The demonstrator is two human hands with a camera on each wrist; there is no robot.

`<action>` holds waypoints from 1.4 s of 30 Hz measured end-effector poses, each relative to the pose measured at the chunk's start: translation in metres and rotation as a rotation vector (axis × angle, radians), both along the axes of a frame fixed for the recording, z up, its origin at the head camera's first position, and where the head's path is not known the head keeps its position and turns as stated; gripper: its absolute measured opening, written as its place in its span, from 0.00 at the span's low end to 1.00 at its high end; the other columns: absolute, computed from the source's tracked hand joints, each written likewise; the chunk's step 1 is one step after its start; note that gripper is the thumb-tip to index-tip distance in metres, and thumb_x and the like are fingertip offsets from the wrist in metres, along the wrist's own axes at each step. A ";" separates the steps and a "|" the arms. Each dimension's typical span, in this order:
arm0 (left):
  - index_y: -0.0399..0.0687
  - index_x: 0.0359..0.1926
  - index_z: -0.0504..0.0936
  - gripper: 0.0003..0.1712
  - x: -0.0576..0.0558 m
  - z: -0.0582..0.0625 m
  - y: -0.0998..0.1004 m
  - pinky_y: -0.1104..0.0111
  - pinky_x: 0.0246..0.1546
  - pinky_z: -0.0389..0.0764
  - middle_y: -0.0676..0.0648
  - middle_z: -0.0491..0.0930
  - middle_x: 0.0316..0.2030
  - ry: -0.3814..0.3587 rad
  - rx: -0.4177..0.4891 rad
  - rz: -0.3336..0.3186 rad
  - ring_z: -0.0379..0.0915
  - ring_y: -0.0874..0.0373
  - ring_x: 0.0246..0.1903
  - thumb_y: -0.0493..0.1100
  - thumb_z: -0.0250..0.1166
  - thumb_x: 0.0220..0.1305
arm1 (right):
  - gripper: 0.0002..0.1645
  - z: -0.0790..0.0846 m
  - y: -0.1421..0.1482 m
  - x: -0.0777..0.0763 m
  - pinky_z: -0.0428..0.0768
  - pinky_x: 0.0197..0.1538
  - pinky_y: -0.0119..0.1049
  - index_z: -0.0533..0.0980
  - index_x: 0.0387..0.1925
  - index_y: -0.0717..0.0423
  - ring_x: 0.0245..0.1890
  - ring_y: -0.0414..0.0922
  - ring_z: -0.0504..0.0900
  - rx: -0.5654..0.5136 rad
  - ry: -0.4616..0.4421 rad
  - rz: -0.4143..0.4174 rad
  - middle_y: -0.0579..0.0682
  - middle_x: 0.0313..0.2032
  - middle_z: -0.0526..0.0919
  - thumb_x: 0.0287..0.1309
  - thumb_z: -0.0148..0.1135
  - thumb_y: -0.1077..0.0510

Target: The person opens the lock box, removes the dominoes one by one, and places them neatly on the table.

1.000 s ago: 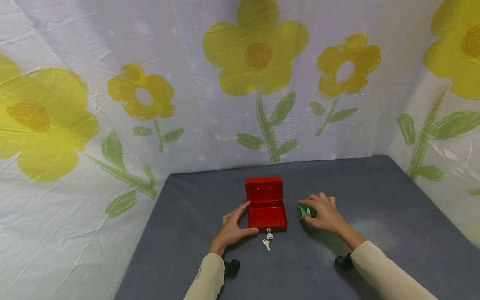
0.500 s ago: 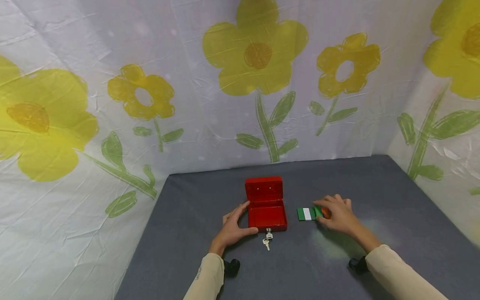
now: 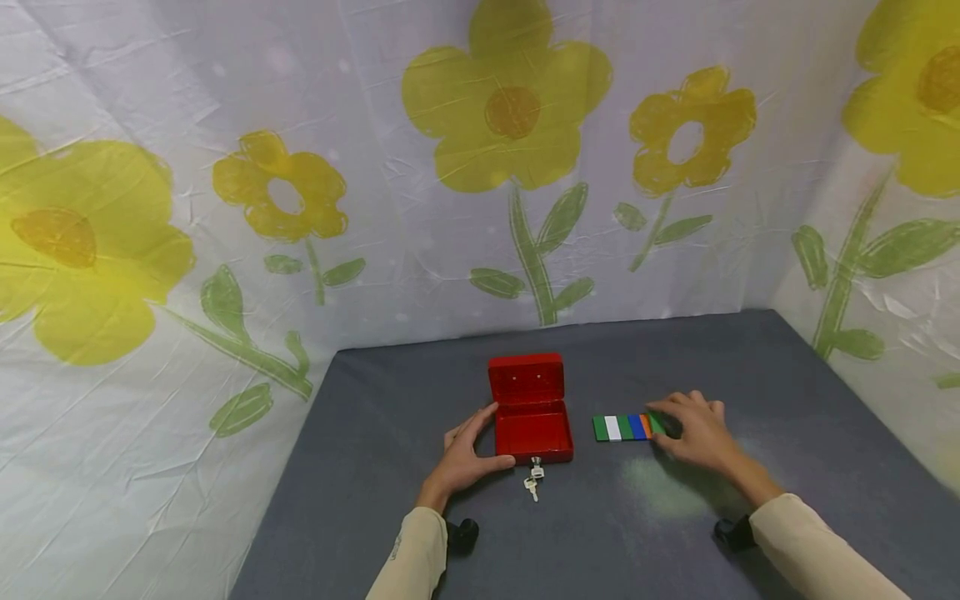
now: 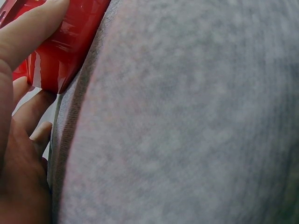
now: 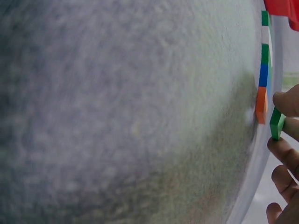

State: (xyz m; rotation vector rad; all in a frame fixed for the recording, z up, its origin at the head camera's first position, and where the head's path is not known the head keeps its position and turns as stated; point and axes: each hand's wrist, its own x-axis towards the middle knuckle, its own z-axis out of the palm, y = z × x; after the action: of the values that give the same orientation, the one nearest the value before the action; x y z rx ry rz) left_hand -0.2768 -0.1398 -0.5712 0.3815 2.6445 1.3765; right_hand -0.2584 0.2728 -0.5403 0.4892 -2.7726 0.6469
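Observation:
A small red cash box stands with its lid raised. A key sits in its front lock, and a second key hangs below it. My left hand holds the box's left side, thumb at the front corner and fingers toward the back. To the right lies a row of flat domino-like blocks: green, white, green, blue and orange. At the row's right end my right hand pinches another green block between thumb and fingers. A dark patch shows within its grasp.
A dark grey cloth covers the table. White sheeting printed with yellow flowers rises behind and along the sides. Black wrist-camera mounts stick out beneath both sleeves.
My right hand has moved rightward in steps, leaving a longer row of blocks: first green and white, now also green, blue and orange. The left hand and the box stay put.

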 end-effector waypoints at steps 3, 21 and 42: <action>0.73 0.77 0.60 0.55 0.000 0.000 0.000 0.43 0.70 0.53 0.54 0.60 0.78 -0.001 -0.003 -0.001 0.47 0.47 0.77 0.61 0.78 0.50 | 0.27 0.001 0.001 0.000 0.51 0.41 0.47 0.82 0.56 0.55 0.41 0.49 0.69 0.007 -0.010 -0.003 0.57 0.50 0.83 0.53 0.74 0.56; 0.74 0.77 0.61 0.55 0.001 0.001 0.000 0.42 0.70 0.53 0.53 0.60 0.78 -0.009 -0.013 0.009 0.46 0.47 0.77 0.62 0.78 0.50 | 0.27 0.000 0.005 0.000 0.50 0.41 0.46 0.82 0.56 0.55 0.40 0.48 0.68 0.019 -0.033 -0.012 0.56 0.48 0.83 0.53 0.74 0.57; 0.75 0.76 0.61 0.55 0.001 0.002 0.001 0.40 0.71 0.53 0.52 0.61 0.77 -0.020 -0.007 0.015 0.44 0.46 0.77 0.62 0.78 0.49 | 0.28 0.006 0.010 -0.002 0.50 0.40 0.45 0.82 0.58 0.55 0.43 0.51 0.69 0.040 -0.088 0.020 0.58 0.50 0.83 0.53 0.74 0.57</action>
State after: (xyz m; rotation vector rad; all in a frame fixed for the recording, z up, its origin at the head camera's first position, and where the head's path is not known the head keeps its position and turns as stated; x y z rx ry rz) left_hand -0.2753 -0.1386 -0.5691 0.3451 2.6409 1.3672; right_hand -0.2604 0.2825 -0.5345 0.5089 -2.8717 0.6334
